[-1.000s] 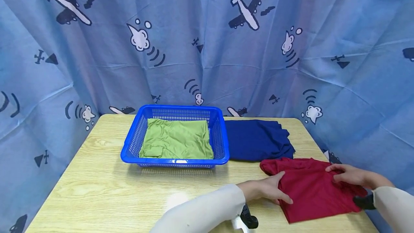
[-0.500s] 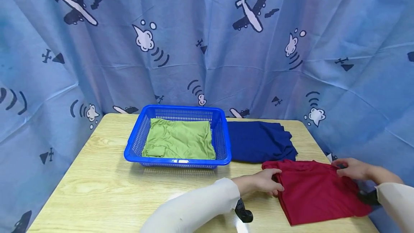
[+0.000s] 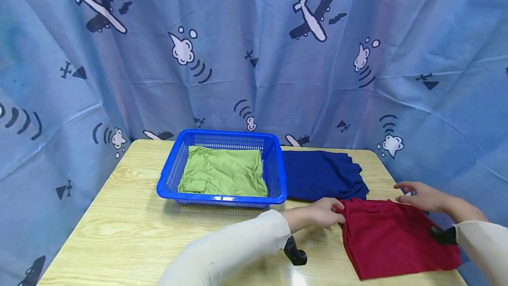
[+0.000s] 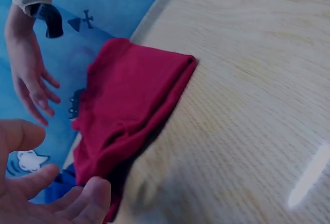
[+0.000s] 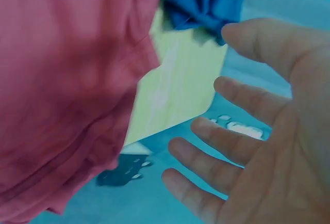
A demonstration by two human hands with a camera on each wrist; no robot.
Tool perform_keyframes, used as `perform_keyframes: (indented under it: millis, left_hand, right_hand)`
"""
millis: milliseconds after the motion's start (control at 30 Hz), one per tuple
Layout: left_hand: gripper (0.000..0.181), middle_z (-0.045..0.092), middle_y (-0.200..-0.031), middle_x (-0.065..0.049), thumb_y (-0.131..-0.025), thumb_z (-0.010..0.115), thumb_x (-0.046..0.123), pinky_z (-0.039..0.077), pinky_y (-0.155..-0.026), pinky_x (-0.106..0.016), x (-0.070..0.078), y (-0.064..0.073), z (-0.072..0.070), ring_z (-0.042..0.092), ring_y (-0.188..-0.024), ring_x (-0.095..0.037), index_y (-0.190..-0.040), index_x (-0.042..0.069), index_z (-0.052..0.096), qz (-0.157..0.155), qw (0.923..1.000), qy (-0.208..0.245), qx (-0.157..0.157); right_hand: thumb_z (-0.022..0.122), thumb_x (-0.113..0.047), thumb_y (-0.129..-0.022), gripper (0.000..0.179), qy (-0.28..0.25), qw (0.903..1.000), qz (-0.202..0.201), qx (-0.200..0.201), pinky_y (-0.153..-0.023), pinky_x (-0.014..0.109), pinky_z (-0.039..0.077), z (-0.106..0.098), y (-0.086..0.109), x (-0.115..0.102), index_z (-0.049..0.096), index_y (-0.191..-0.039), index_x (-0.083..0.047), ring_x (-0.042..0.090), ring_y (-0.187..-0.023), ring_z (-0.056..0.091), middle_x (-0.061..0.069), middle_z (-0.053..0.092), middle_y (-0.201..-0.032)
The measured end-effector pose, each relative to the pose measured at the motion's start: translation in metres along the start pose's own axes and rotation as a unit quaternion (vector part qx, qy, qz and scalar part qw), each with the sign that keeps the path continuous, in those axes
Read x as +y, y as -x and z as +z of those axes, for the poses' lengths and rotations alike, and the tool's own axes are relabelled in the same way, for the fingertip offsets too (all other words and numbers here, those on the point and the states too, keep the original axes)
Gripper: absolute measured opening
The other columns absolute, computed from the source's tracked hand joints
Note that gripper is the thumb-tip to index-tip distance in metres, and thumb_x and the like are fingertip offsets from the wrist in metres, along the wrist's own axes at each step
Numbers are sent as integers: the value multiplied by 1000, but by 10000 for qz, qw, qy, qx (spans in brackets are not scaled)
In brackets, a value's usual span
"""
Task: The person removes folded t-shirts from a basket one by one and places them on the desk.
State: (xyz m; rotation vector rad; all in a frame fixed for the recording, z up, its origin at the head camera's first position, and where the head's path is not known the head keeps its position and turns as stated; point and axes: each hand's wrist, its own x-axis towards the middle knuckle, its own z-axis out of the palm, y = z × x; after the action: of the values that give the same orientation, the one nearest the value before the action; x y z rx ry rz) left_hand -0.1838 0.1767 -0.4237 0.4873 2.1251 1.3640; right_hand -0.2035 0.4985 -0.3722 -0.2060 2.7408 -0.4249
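A folded red garment (image 3: 397, 237) lies at the table's right front, its kind not plain from the folds. By its far left corner is my left hand (image 3: 323, 212), fingertips at the cloth's edge. In the left wrist view the fingers (image 4: 93, 201) are loosely spread and grip nothing; whether they touch the cloth I cannot tell. Off the garment's far right corner hovers my right hand (image 3: 424, 196). The right wrist view shows its fingers (image 5: 206, 157) spread and apart from the red fabric (image 5: 67, 79).
A blue plastic basket (image 3: 282, 184) holding a folded green cloth (image 3: 224, 171) stands left of centre. Right of it lies a folded dark blue cloth (image 3: 321, 175), near the red garment. A patterned blue curtain (image 3: 222, 96) hangs behind the wooden table (image 3: 119, 228).
My left hand has moved away from me along the garment's left edge to its far corner. My right hand has come off the cloth. The garment's left side now lies straighter.
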Motion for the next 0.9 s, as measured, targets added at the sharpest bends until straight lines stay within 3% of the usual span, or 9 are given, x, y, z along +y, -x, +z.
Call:
perform_keyframes:
  millis: [133,200,333,500,733,900]
  left_hand:
    - [31,66,-100,1,-92,69,13,47,-67,-19,8,4,-5,55,-77,-7,-123,11,67,64,9998,-167,46]
    - [30,66,-99,2,-92,69,14,46,-67,-19,11,8,-8,54,-77,-6,-122,12,67,60,9999,-148,16]
    - [28,63,-90,4,-93,67,12,46,-60,-20,16,15,-15,54,-70,-8,-122,9,66,85,9998,21,-167]
    - [26,62,-82,1,-95,65,12,47,-60,-20,21,25,-32,58,-73,-12,-120,7,66,215,9990,188,-353]
    - [24,68,-98,-1,-97,63,15,60,-75,-32,25,39,-62,67,-88,-19,-120,10,67,211,9981,328,-473]
    - [26,70,-103,-1,-98,61,17,61,-79,-33,26,45,-81,67,-86,-15,-122,9,67,245,9976,250,-599]
  right_hand:
    - [62,-24,-98,55,42,9997,-173,158,-85,61,55,0,0,-15,49,-133,17,63,-116,51,47,48,-131]
    - [62,-25,-98,55,4,9993,-304,213,-85,60,55,0,0,-23,49,-134,16,61,-114,55,47,48,-131]
    - [63,-24,-98,54,-81,9975,-633,311,-82,48,58,1,0,-41,51,-135,13,50,-109,63,41,54,-130]
    - [62,-22,-99,53,-322,9944,-974,262,-77,28,55,0,0,-66,49,-138,11,46,-111,64,37,54,-134]
    - [60,-23,-101,54,-533,9914,-1189,153,-80,34,59,-2,-1,-100,47,-142,10,43,-114,64,36,51,-140]
    - [56,-19,-103,48,-794,9868,-1393,239,-79,23,56,-3,-2,-122,48,-141,9,39,-112,66,34,54,-139]
